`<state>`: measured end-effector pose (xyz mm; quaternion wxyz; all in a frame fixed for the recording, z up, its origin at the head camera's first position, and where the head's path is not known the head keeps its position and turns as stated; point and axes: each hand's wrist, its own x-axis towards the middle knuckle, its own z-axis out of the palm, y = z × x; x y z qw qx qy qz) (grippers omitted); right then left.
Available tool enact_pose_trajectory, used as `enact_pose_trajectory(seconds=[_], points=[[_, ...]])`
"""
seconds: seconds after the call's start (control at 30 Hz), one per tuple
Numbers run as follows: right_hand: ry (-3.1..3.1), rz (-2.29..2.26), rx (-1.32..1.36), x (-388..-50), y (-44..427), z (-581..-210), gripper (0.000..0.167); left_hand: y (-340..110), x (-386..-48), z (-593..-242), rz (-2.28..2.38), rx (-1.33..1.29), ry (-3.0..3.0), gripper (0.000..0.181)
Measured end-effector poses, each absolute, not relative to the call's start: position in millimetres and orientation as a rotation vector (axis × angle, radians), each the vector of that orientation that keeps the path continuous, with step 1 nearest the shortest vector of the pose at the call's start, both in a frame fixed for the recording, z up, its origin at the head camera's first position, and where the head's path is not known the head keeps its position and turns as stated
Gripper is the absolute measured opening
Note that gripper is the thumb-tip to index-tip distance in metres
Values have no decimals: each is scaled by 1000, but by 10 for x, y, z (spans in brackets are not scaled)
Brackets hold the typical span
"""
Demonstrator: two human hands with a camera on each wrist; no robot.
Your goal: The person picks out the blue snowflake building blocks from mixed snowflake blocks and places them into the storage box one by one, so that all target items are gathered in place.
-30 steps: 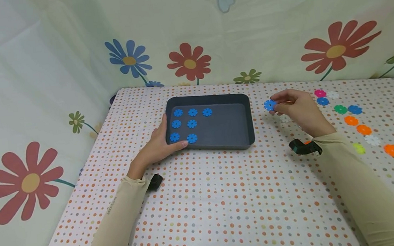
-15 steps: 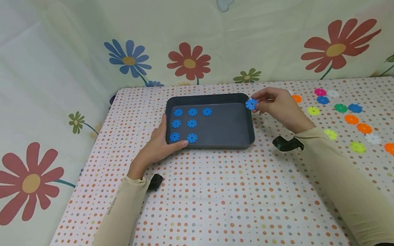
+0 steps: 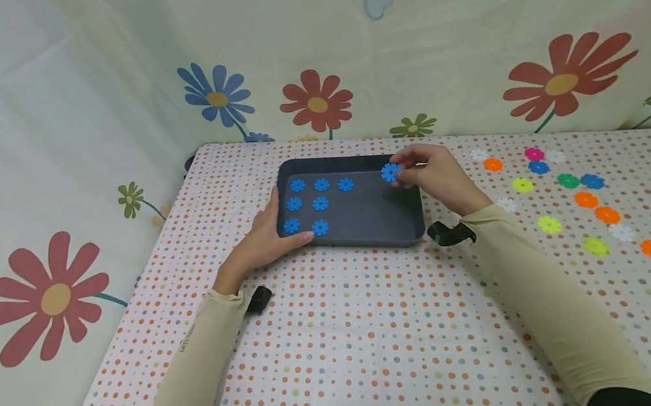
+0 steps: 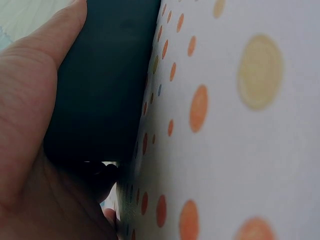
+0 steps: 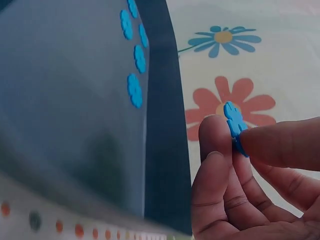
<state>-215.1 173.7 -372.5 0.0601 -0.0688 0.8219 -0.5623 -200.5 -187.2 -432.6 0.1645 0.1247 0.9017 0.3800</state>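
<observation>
A dark grey rectangular tray lies on the table with several blue notched discs, one of them this blue disc, in rows on its left side. My left hand holds the tray's near left corner, thumb along the front wall and fingers at the left side; in the left wrist view the thumb lies against the dark wall. Between thumb and fingertips my right hand pinches another blue notched disc, raised over the tray's far right part. The right wrist view shows that pinched disc edge-on beside the tray wall.
To the right of the tray, loose notched discs are scattered on the dotted tablecloth: orange, yellow, green, pink, blue and white ones. A flower-printed curtain hangs behind the table.
My right hand has moved left with the blue disc, from beside the tray to above its right part. My left hand keeps its place on the tray.
</observation>
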Motion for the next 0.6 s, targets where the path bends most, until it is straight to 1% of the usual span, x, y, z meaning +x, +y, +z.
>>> enact_pose_trajectory(seconds=[0.37, 0.6], points=[[2468, -1691, -302, -2311, 1492, -3807, 22, -1855, -2020, -4339, 1073, 349, 2583, 134], [2469, -1626, -308, -2407, 1346, -3895, 20, -1867, -2011, -4330, 1082, 343, 2580, 134]])
